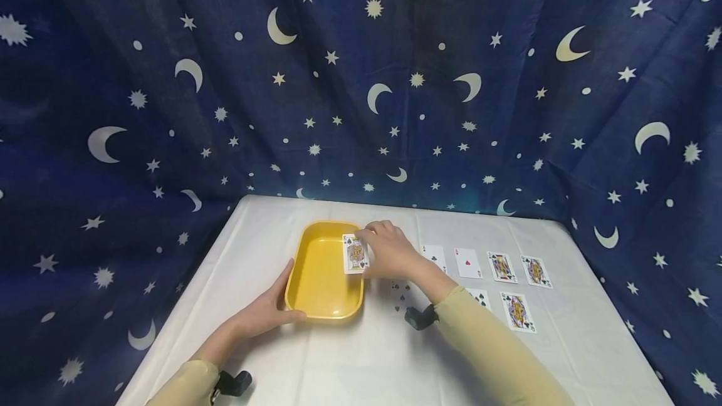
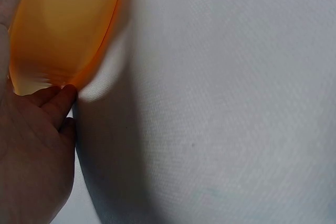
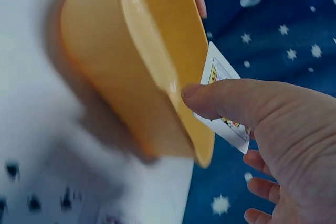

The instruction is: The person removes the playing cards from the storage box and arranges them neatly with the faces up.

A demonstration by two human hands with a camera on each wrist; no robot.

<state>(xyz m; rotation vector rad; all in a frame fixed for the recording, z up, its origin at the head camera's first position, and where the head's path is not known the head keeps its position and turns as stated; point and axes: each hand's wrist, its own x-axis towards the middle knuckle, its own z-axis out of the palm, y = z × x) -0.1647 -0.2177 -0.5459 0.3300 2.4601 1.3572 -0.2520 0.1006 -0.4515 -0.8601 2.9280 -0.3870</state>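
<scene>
Card's (image 3: 227, 100) pinching thumb, right-wrist view only.

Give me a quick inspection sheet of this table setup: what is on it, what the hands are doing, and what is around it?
Surface: table under a white cloth.
Job's things: yellow tray, empty inside; a face card held over its right rim.
Clutter: loose cards face up in rows to the right of the tray, one partly hidden under the right arm.
Hands: left hand grips the tray's near left corner; right hand pinches the card.
Cables: nothing seen; a black device sits on each wrist.
Surroundings: dark blue curtain with moons and stars behind and beside the table.
</scene>
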